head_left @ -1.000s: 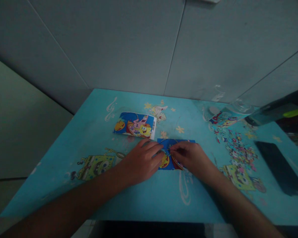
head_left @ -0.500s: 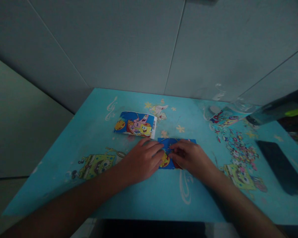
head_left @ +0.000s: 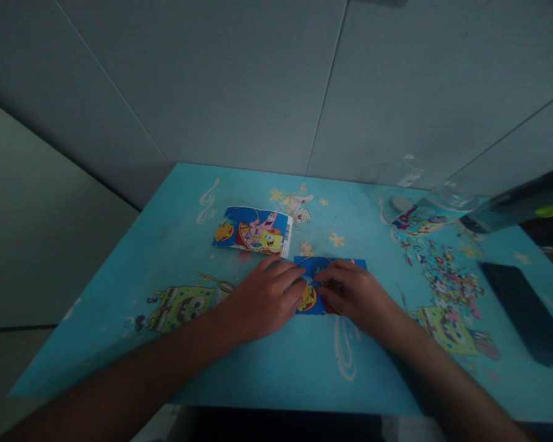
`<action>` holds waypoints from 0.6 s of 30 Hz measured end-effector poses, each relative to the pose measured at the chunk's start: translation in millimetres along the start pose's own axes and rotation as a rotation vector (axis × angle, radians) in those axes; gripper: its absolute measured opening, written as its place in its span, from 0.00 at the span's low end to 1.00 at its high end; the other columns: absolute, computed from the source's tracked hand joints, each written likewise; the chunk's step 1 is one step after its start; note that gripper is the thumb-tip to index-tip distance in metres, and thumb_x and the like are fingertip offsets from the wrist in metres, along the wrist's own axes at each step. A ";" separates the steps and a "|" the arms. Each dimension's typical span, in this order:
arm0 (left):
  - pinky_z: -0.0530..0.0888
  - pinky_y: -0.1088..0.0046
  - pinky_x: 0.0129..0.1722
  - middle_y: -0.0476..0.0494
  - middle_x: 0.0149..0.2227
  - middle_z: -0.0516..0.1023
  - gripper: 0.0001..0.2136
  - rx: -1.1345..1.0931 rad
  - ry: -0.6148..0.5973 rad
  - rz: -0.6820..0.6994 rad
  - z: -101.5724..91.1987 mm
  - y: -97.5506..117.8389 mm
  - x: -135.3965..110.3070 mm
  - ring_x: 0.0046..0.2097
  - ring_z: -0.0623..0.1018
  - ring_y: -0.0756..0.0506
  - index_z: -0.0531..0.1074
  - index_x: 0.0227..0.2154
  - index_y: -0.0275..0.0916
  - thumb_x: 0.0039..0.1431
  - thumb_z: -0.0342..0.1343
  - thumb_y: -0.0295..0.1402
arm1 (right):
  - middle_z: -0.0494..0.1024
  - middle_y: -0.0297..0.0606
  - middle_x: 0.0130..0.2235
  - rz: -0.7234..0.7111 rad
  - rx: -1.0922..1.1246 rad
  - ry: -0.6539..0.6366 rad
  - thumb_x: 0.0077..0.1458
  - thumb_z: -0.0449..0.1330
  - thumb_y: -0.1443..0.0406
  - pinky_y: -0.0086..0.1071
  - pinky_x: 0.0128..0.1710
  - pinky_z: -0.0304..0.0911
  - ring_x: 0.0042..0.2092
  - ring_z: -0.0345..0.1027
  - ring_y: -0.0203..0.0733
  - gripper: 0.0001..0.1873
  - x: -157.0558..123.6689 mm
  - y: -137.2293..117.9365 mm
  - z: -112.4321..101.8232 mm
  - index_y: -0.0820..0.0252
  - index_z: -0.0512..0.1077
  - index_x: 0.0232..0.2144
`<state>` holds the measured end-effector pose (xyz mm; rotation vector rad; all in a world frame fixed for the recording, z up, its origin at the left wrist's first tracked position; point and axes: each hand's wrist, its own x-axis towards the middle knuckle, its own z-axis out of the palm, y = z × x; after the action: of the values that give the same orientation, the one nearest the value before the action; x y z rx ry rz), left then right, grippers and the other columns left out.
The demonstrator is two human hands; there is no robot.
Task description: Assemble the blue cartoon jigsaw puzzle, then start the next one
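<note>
A blue printed picture piece [head_left: 306, 297] with a yellow patch and dark red lower part lies flat on the table, partly hidden under both hands. My left hand [head_left: 276, 294] rests on its left side, fingers stretched out and lying flat. Over its right half is my right hand [head_left: 350, 285], thumb and forefinger pinched together close to the surface; whatever is between them is too small to make out. Just behind my left hand lies a cartoon picture card [head_left: 255, 231] with a barcode strip on its right edge, slightly curled.
Many small colourful bits [head_left: 451, 276] are scattered on the right of the blue cartoon-printed table [head_left: 166, 362]. A dark flat phone-like object [head_left: 525, 310] lies beyond them. Behind stand a clear container with a colourful label [head_left: 421, 220] and a dark bottle-like object [head_left: 507, 205].
The view has shifted very slightly. My right hand's fingertips have moved a little over the picture piece; my left hand stays in place.
</note>
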<state>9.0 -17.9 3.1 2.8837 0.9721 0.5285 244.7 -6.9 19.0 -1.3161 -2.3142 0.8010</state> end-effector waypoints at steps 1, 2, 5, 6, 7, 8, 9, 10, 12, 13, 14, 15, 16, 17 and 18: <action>0.64 0.52 0.59 0.37 0.55 0.74 0.12 0.002 -0.004 0.001 -0.2 -0.1 -0.1 0.57 0.72 0.39 0.72 0.50 0.36 0.69 0.49 0.31 | 0.78 0.36 0.39 -0.007 0.018 -0.002 0.58 0.62 0.71 0.35 0.44 0.66 0.41 0.72 0.40 0.08 -0.1 1.2 -0.5 0.55 0.77 0.39; 0.64 0.52 0.59 0.37 0.55 0.74 0.11 0.005 -0.007 0.004 -0.5 -0.1 -0.2 0.57 0.72 0.39 0.72 0.50 0.36 0.69 0.49 0.31 | 0.79 0.36 0.39 -0.009 0.033 -0.003 0.58 0.61 0.71 0.35 0.44 0.67 0.41 0.72 0.40 0.10 -0.3 2.3 -1.1 0.54 0.77 0.40; 0.64 0.52 0.59 0.38 0.55 0.75 0.12 0.011 -0.011 0.004 -0.9 -0.3 -0.3 0.57 0.72 0.39 0.72 0.50 0.37 0.69 0.50 0.32 | 0.80 0.35 0.40 -0.008 0.059 -0.004 0.59 0.60 0.72 0.35 0.44 0.67 0.40 0.73 0.40 0.12 -1.3 5.1 -3.6 0.54 0.77 0.43; 0.64 0.53 0.59 0.38 0.55 0.75 0.12 0.010 -0.009 0.003 -0.9 -0.3 -0.2 0.57 0.72 0.39 0.72 0.50 0.37 0.69 0.49 0.32 | 0.80 0.35 0.40 -0.008 0.064 -0.008 0.59 0.60 0.72 0.35 0.43 0.68 0.41 0.73 0.40 0.13 -1.6 5.8 -4.7 0.54 0.77 0.43; 0.64 0.53 0.59 0.38 0.55 0.75 0.12 0.009 -0.008 0.002 -0.8 -0.3 -0.1 0.57 0.72 0.40 0.72 0.50 0.37 0.69 0.49 0.31 | 0.80 0.35 0.41 -0.005 0.067 -0.009 0.58 0.60 0.73 0.35 0.44 0.68 0.41 0.73 0.40 0.13 -1.8 6.5 -5.7 0.54 0.77 0.44; 0.64 0.53 0.59 0.38 0.55 0.75 0.12 0.007 -0.009 0.002 -0.8 -0.2 0.1 0.57 0.72 0.40 0.72 0.50 0.37 0.69 0.49 0.31 | 0.80 0.35 0.42 0.000 0.069 -0.004 0.58 0.60 0.73 0.35 0.44 0.68 0.42 0.74 0.41 0.14 -1.9 7.2 -6.6 0.54 0.76 0.44; 0.64 0.53 0.59 0.38 0.55 0.75 0.12 0.006 -0.006 0.003 -0.7 0.0 0.2 0.57 0.72 0.40 0.72 0.50 0.36 0.69 0.49 0.31 | 0.81 0.35 0.42 0.006 0.069 0.005 0.58 0.60 0.73 0.34 0.44 0.68 0.42 0.74 0.41 0.14 -1.9 7.9 -7.5 0.54 0.76 0.44; 0.64 0.53 0.59 0.37 0.55 0.74 0.11 0.004 -0.007 0.005 -0.7 0.1 0.4 0.57 0.72 0.40 0.73 0.49 0.36 0.69 0.49 0.31 | 0.81 0.35 0.42 0.015 0.063 0.015 0.58 0.60 0.73 0.34 0.44 0.69 0.42 0.74 0.41 0.14 -1.6 8.9 -8.4 0.54 0.76 0.45; 0.64 0.53 0.59 0.37 0.55 0.74 0.11 0.001 -0.008 0.006 -0.7 0.3 0.4 0.56 0.72 0.40 0.73 0.48 0.36 0.69 0.49 0.31 | 0.81 0.36 0.41 0.035 0.034 0.042 0.59 0.59 0.72 0.35 0.43 0.69 0.41 0.75 0.41 0.14 -0.9 11.4 -10.0 0.54 0.76 0.45; 0.64 0.53 0.59 0.37 0.55 0.74 0.11 -0.001 -0.008 0.006 -0.6 0.3 0.4 0.56 0.72 0.40 0.73 0.48 0.36 0.68 0.50 0.31 | 0.81 0.37 0.41 0.043 0.014 0.052 0.59 0.59 0.71 0.35 0.43 0.69 0.41 0.75 0.42 0.14 -0.6 12.9 -10.9 0.54 0.77 0.46; 0.65 0.53 0.59 0.37 0.55 0.74 0.11 -0.002 -0.008 0.005 -0.5 0.3 0.2 0.56 0.72 0.40 0.73 0.48 0.36 0.68 0.50 0.31 | 0.81 0.37 0.41 0.052 -0.008 0.059 0.59 0.59 0.71 0.35 0.43 0.70 0.40 0.75 0.42 0.14 -0.3 14.5 -12.0 0.55 0.77 0.46; 0.65 0.53 0.59 0.37 0.55 0.74 0.11 -0.003 -0.007 0.004 -0.4 0.3 0.0 0.56 0.72 0.40 0.73 0.49 0.36 0.68 0.50 0.31 | 0.81 0.38 0.41 0.061 -0.026 0.064 0.59 0.59 0.70 0.36 0.43 0.70 0.40 0.75 0.42 0.14 -0.1 16.2 -13.2 0.55 0.77 0.46; 0.65 0.53 0.59 0.37 0.55 0.74 0.11 -0.005 -0.005 0.005 -0.3 0.2 -0.2 0.56 0.72 0.40 0.73 0.49 0.36 0.68 0.50 0.31 | 0.81 0.39 0.41 0.068 -0.040 0.069 0.59 0.59 0.70 0.36 0.43 0.70 0.41 0.75 0.43 0.14 0.0 17.8 -14.6 0.55 0.77 0.46; 0.65 0.53 0.59 0.37 0.55 0.74 0.11 -0.007 -0.001 0.006 -0.2 0.1 -0.4 0.56 0.72 0.40 0.73 0.49 0.36 0.68 0.50 0.31 | 0.81 0.39 0.42 0.075 -0.049 0.071 0.59 0.59 0.70 0.36 0.43 0.70 0.41 0.75 0.43 0.14 0.0 19.2 -16.3 0.56 0.77 0.46; 0.64 0.53 0.59 0.38 0.55 0.74 0.11 -0.010 0.000 0.005 0.0 0.0 -0.6 0.56 0.72 0.40 0.73 0.49 0.36 0.68 0.50 0.31 | 0.81 0.39 0.42 0.078 -0.055 0.071 0.58 0.59 0.70 0.36 0.43 0.69 0.41 0.75 0.43 0.14 -0.1 20.4 -18.1 0.56 0.77 0.46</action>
<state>8.5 -18.2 2.9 2.8784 0.9591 0.5322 268.4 6.6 20.1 -1.4418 -2.2567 0.7073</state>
